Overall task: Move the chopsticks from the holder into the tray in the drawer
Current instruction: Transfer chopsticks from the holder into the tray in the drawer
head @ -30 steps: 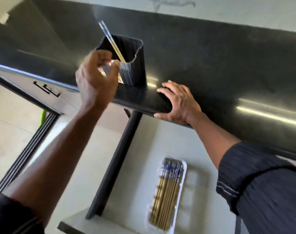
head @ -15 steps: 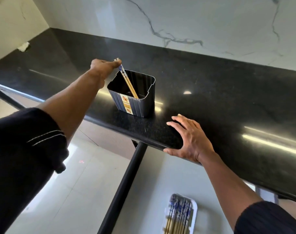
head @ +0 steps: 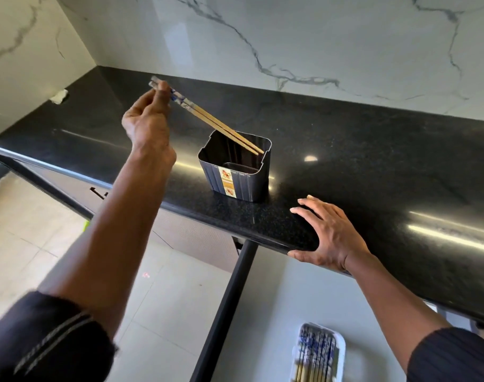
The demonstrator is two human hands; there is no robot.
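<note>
Left hand grip pinches two chopsticks over the holder; right hand flat, tray cut off.

Pair of chopsticks: tan wood shafts, blue-and-white patterned tops, held together, tilted, tips over the holder's mouth. Holder: dark ribbed square tub, label strip on front, upright on the bench. Tray: white, in the open drawer, carrying a row of matching chopsticks laid side by side.

Two wooden chopsticks with blue-patterned tops held aloft, one dark ribbed plastic holder, one white tray of several more chopsticks, two hands
</note>
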